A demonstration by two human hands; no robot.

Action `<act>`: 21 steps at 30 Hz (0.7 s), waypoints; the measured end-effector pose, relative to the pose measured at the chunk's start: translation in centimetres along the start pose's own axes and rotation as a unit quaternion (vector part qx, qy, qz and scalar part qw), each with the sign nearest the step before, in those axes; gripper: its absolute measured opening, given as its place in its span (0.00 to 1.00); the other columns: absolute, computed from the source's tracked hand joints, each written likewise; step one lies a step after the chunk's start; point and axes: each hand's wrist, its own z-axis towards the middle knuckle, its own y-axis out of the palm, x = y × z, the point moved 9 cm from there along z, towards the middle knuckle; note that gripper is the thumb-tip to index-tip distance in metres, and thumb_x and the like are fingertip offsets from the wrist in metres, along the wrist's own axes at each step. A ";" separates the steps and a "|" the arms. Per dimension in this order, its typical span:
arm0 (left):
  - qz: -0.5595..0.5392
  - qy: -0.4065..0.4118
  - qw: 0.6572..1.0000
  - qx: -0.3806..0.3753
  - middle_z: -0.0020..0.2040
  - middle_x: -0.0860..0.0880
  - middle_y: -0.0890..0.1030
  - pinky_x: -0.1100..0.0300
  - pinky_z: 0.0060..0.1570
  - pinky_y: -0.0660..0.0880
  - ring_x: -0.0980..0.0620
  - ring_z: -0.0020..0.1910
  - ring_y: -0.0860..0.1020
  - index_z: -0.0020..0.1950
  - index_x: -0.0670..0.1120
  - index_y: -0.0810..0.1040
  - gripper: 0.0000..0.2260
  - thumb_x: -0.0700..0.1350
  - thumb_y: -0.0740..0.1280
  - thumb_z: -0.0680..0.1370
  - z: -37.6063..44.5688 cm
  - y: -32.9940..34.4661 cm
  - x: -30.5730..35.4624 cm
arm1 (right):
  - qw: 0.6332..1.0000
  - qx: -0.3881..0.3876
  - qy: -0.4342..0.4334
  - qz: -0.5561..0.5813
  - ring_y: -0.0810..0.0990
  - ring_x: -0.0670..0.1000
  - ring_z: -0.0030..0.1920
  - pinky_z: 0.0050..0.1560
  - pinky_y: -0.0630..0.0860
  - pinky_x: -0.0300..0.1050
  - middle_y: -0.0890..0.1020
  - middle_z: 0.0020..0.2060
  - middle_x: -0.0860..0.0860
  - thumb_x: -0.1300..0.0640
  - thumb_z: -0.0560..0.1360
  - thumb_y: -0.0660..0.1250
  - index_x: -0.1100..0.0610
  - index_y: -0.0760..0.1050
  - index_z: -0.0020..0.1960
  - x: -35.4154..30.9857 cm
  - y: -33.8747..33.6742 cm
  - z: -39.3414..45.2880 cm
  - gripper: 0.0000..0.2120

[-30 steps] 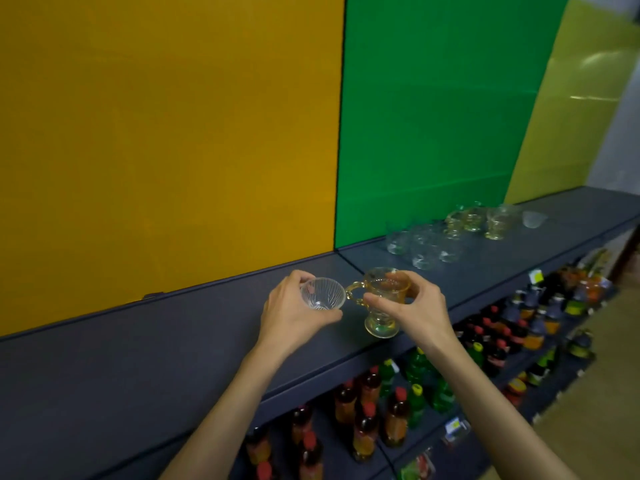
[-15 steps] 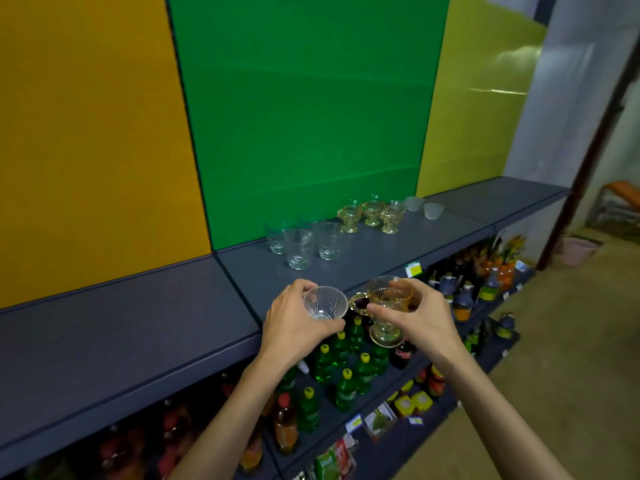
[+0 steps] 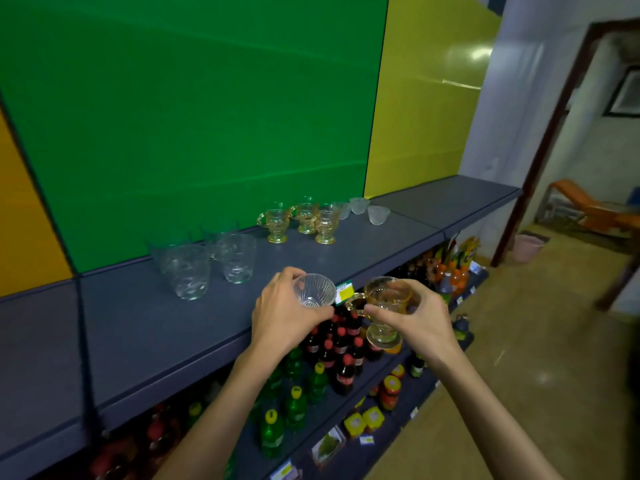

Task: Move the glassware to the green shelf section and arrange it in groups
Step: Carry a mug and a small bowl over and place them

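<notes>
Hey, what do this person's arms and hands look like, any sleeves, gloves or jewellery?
Both forearms are bare as far as the frame shows, with no sleeves in view. The left hand and right hand wear no gloves, and no rings, watch or bracelet show.

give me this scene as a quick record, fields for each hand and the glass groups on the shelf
left hand: grips ribbed clear bowl
right hand: grips amber mug, upright
both held items: in front of shelf edge, not set down
tumblers: clear, left of green section
amber mugs on shelf: three, middle
small bowls: right end
below: bottles
</notes>
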 end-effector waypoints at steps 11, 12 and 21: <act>-0.004 -0.013 1.000 -0.005 0.57 0.52 0.76 0.59 0.50 0.68 0.50 0.58 0.76 0.64 0.51 0.76 0.31 0.55 0.81 0.65 15.0 9.5 2.8 | 0.999 -0.010 -0.034 -0.004 0.84 0.41 0.49 0.56 0.81 0.51 0.86 0.47 0.41 0.34 0.52 0.82 0.45 0.80 0.51 2.6 -1.8 19.7 0.31; 0.000 -0.017 1.000 -0.008 0.58 0.52 0.76 0.59 0.51 0.68 0.50 0.59 0.76 0.65 0.51 0.76 0.32 0.56 0.81 0.65 15.9 10.4 3.0 | 0.999 -0.011 -0.036 -0.002 0.84 0.41 0.50 0.56 0.80 0.51 0.86 0.47 0.41 0.34 0.53 0.82 0.46 0.80 0.52 2.8 -2.0 21.0 0.32; 0.021 -0.049 0.998 -0.022 0.61 0.48 0.77 0.59 0.55 0.70 0.48 0.62 0.76 0.69 0.46 0.75 0.34 0.56 0.80 0.68 23.6 18.8 4.7 | 0.998 -0.014 -0.053 0.028 0.84 0.45 0.49 0.54 0.80 0.48 0.86 0.45 0.43 0.38 0.55 0.82 0.47 0.80 0.50 6.3 -3.6 32.0 0.28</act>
